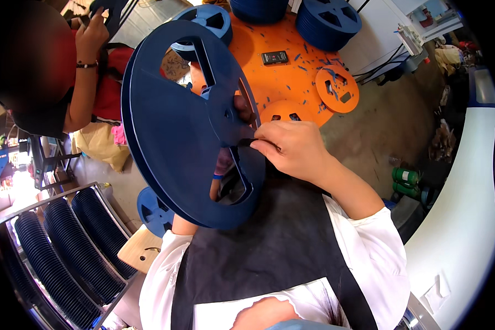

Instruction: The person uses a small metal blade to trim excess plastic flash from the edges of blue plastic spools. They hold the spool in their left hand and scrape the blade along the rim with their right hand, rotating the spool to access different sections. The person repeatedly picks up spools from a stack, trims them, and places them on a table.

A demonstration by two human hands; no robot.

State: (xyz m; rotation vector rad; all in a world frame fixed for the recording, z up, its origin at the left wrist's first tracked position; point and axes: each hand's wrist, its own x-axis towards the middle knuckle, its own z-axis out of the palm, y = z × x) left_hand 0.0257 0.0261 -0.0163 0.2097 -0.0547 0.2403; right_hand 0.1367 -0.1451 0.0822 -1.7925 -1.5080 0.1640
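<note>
A large dark-blue plastic reel point(176, 121), with two flanges and cut-out windows, is held up tilted in front of my chest. My left hand point(244, 108) grips it from behind, its fingers and part of the palm showing through the windows. A blue band is on that wrist. My right hand point(291, 147) is closed in a pinch at the reel's right side, near the hub and a window's edge. A thin dark thing sticks out from its fingertips against the reel; its kind is too hidden to tell.
An orange round table point(291, 49) bears stacked blue reels point(329, 25), orange discs point(337, 88), a small black box point(274, 58) and blue scraps. Left below stands a rack of dark reels point(71, 247) near a wooden stool point(140, 250). Another person's arm point(82, 99) is at upper left.
</note>
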